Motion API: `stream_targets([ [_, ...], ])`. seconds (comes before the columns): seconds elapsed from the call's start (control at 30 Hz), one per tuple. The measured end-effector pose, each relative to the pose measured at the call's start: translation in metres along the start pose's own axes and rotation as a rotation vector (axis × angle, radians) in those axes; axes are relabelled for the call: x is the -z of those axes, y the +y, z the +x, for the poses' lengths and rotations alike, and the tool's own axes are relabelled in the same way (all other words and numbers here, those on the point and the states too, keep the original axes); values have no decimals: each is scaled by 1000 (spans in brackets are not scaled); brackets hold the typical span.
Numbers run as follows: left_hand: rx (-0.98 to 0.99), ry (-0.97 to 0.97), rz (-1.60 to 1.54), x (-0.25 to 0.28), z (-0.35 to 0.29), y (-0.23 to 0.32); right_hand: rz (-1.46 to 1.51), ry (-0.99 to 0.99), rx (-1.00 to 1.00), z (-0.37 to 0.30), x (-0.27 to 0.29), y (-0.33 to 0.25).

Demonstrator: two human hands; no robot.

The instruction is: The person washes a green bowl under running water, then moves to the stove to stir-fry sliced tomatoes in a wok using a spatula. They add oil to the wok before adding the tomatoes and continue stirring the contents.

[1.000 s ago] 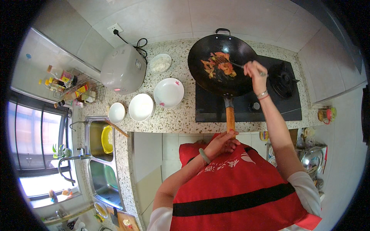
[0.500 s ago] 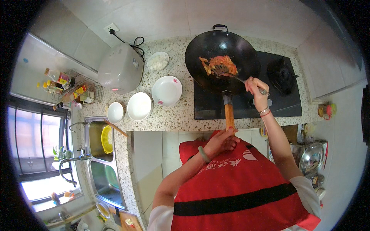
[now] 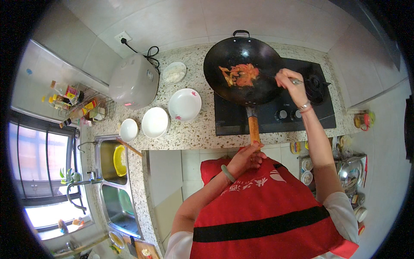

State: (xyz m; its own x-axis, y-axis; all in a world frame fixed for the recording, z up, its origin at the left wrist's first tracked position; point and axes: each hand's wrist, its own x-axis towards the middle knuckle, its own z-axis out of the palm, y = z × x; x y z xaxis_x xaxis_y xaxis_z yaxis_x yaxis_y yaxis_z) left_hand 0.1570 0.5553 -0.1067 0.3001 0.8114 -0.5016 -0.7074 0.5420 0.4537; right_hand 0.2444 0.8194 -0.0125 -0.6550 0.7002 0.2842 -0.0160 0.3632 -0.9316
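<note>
A black wok [image 3: 235,48] sits over the left side of the stove, with red and orange cooked pieces of food [image 3: 241,74] in its bowl. My left hand [image 3: 246,159] is closed around the end of the wok's wooden handle [image 3: 254,128]. Over the wok's right rim, my right hand [image 3: 291,82] grips a spatula [image 3: 296,80]. Only the spatula's handle end shows clearly; its head is hard to make out against the dark wok, to the right of the food.
The black stove [image 3: 276,123] has a second burner [image 3: 318,90] at right. On the counter's left stand a rice cooker [image 3: 133,82], a plate of white food [image 3: 174,72], a flowered plate [image 3: 185,103] and two white bowls [image 3: 155,122]. A sink [image 3: 113,144] holds a yellow basket [image 3: 120,160].
My right hand has drawn the spatula rightward, away from the food, toward the wok's rim. The food lies more spread out. My left hand keeps its hold on the wok handle.
</note>
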Motion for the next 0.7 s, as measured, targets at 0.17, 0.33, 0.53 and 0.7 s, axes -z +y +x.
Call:
stream_targets([
  [0.17,-11,23,31,-2,-4,4,125,25,149,19,-12,3],
  [0.33,-44,-15,30,3,0,-1,130,159,123,27,-20,10],
  [0.53,-28,-25,-17,4,2,-2,253,238,101,-5,-43,53],
  [0.7,-8,0,-28,0,0,4,229,197,108,-12,-48,40],
])
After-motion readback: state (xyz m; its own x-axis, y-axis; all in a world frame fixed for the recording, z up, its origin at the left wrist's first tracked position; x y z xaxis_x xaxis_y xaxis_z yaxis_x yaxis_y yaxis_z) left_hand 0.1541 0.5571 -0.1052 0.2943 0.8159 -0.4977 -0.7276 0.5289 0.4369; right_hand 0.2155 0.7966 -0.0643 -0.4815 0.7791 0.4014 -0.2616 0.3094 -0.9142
